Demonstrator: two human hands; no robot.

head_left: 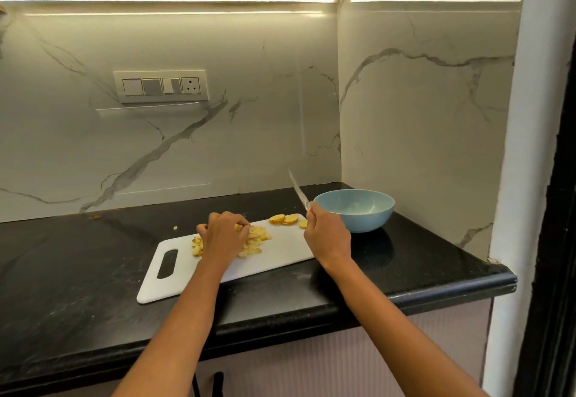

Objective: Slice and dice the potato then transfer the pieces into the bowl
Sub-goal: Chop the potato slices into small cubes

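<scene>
A white cutting board (280,250) lies on the black counter. A heap of diced potato pieces (257,239) sits in its middle. My left hand (223,236) hovers over the heap with curled fingers pinching a potato piece. A few round potato slices (283,219) lie at the board's far right corner. My right hand (327,234) grips a knife (299,191) with the blade pointing up and away, lifted off the board. A light blue bowl (353,209) stands just right of the board, apparently empty.
The black counter (78,259) ends at a marble wall behind and on the right. Its front edge runs below the board. A small potato scrap (175,227) lies on the counter behind the board. A switch panel (161,85) is on the back wall.
</scene>
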